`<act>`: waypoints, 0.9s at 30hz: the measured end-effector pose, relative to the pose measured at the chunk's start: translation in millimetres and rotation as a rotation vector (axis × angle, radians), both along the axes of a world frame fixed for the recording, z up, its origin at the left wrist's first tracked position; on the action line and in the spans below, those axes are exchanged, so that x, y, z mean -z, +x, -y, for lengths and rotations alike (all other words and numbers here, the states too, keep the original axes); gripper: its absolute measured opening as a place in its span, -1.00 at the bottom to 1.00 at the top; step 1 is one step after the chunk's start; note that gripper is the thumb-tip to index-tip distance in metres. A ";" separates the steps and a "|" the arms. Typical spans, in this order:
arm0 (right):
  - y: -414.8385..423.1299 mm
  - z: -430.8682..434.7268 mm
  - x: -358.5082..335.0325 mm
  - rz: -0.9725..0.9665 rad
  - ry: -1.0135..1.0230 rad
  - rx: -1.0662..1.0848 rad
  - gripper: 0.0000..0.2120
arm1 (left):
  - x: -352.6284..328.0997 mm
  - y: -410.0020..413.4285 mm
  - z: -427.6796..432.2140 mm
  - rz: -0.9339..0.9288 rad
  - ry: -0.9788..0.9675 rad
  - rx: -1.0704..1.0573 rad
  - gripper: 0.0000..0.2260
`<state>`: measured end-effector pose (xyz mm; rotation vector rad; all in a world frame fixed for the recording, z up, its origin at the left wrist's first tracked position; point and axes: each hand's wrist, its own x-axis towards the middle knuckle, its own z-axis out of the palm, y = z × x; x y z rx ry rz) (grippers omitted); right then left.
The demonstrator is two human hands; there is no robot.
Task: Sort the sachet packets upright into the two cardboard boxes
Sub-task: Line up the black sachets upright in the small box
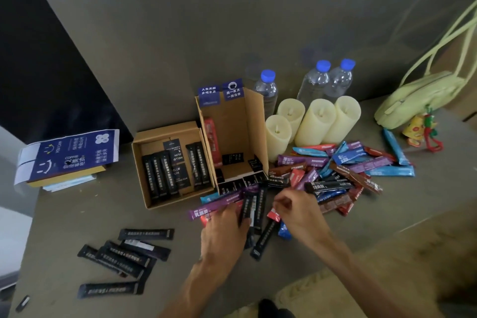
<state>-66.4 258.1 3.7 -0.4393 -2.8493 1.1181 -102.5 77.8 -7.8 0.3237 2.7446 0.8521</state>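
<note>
Left hand (224,230): palm down at the near end of the pile, fingers bent onto a purple sachet (216,205), thumb against a bunch of black sachets (254,209); whether it grips them I cannot tell
Right hand (296,212): fingers curled, tips at the end of a red sachet (273,215); too blurred to tell whether it pinches the sachet
Bunch under the hands: long axes run roughly away from the person; the purple one lies across them, slanting up to the right
Low cardboard box (139,175): open, left of centre, black sachets side by side inside it, long axes running front to back, with dark printed cards between them
Tall cardboard box (255,126): touching the low one's right side; a red sachet leans against its left wall, small dark packets on its floor
Coloured pile (348,168): blue, purple, red and brown sachets lying flat right of the tall box, pointing every way
Loose black sachets (124,255): flat on the table near left, mostly slanted
Behind: three water bottles (313,82), four candles (318,121)
Far right: a pale green bag (418,95)
Far left: blue printed sleeves (69,152) on a stack
</note>
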 end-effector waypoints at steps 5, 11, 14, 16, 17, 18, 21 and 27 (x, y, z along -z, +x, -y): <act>13.8 14.6 13.3 0.062 -0.063 -0.037 -0.94 | 10.2 7.8 -7.8 0.047 -0.038 -0.048 -0.83; 14.5 13.0 -1.3 0.045 -0.280 0.051 -0.84 | -3.9 8.4 -5.3 -0.022 0.035 -0.061 -0.93; 9.3 8.4 -18.6 0.154 -0.760 0.215 -0.64 | -13.0 10.5 1.0 -0.157 0.074 -0.005 -0.90; 8.6 6.4 -27.8 0.266 -0.888 0.190 -0.72 | -18.1 10.4 6.7 -0.251 0.093 0.014 -0.84; 8.7 7.1 -30.9 0.300 -0.911 0.147 -0.81 | -20.8 10.0 9.3 -0.300 0.096 0.023 -0.83; 8.8 8.2 -33.7 0.314 -0.928 0.109 -0.89 | -23.5 9.6 11.7 -0.348 0.095 0.033 -0.83; 8.0 11.2 -39.0 0.281 -0.903 0.067 -0.89 | -27.7 7.9 19.9 -0.426 0.099 0.005 -0.77; 2.7 16.1 -47.6 0.184 -0.708 0.004 -0.89 | -34.6 -4.8 42.3 -0.041 0.503 -0.349 -0.79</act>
